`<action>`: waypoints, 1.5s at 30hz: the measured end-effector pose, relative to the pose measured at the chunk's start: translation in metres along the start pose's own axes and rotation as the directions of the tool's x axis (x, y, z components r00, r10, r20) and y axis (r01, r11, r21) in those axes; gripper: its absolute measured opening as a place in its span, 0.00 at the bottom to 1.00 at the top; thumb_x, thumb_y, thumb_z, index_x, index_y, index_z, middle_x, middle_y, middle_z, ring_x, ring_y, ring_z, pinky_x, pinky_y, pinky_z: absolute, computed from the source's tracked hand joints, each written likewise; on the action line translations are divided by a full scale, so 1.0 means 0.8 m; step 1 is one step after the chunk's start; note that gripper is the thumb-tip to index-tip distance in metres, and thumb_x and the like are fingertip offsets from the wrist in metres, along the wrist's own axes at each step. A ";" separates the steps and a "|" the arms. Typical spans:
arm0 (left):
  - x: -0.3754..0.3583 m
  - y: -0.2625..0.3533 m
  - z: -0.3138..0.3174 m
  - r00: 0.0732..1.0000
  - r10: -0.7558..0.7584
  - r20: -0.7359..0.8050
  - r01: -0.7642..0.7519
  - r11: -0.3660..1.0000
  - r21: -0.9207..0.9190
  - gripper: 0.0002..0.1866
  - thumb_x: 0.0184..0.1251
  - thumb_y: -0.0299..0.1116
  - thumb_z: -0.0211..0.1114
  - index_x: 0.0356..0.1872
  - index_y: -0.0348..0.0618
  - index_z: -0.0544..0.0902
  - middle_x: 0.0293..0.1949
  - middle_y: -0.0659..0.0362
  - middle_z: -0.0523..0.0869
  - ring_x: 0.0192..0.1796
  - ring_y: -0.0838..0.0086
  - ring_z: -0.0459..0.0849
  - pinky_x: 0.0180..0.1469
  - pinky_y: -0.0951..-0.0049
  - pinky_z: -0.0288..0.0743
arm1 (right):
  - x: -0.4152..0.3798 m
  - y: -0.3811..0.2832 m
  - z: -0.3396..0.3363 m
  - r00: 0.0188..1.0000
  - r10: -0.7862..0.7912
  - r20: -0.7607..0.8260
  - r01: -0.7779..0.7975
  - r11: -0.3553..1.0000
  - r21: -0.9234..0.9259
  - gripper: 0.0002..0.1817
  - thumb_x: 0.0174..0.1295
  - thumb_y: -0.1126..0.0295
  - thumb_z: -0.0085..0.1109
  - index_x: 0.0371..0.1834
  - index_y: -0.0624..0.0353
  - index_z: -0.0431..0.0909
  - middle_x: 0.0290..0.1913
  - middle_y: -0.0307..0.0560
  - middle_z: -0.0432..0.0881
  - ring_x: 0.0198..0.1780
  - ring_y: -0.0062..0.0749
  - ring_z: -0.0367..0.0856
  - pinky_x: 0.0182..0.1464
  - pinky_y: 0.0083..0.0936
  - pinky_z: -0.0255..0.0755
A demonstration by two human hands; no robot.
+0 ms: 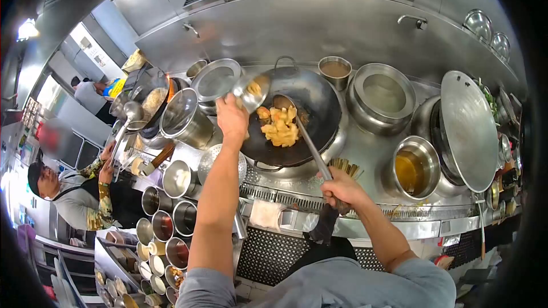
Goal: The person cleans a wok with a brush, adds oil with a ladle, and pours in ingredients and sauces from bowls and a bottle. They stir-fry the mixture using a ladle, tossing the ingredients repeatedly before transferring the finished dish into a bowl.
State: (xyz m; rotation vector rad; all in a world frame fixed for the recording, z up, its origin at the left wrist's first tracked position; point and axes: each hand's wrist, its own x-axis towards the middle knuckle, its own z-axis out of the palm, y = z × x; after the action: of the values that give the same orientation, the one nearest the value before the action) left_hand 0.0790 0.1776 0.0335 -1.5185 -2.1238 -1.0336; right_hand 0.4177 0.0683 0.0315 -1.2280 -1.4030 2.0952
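Note:
My left hand (pixel 232 115) is closed on a shiny metal bowl (pixel 246 100), tilted over the left side of a large dark wok (pixel 322 100). Some yellowish food shows inside the bowl. My right hand (pixel 342 187) grips the long handle of a ladle (pixel 310 144), whose head reaches into the wok. Beside the ladle head, a heap of golden-yellow food pieces (pixel 282 128) lies on the wok's bottom. A perforated skimmer (pixel 212 164) rests just left of the wok, partly covered by my left forearm.
Steel pots (pixel 381 88) and a pot of amber liquid (pixel 412 174) stand right of the wok. A big round lid (pixel 471 131) leans farther right. Several seasoning containers (pixel 162 225) crowd the lower left. At far left, a co-worker (pixel 74 194) holds another ladle (pixel 132 113).

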 end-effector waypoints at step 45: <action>-0.898 0.066 -0.670 -0.238 -0.963 -0.126 -0.444 0.223 -0.868 0.27 0.75 0.42 0.54 0.68 0.36 0.66 0.61 0.45 0.76 0.56 0.50 0.81 0.59 0.56 0.79 | -0.001 0.148 0.270 0.657 -0.362 0.661 -0.192 0.768 0.612 0.09 0.71 0.74 0.44 0.51 0.58 0.71 0.14 0.32 0.59 0.11 0.17 0.54 0.13 0.19 0.54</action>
State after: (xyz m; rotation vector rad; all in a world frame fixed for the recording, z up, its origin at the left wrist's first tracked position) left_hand 0.3231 -0.6837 -0.0382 0.7133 -0.4553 -2.6546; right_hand 0.2660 -0.1118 -0.0407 0.0552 -0.7569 2.7964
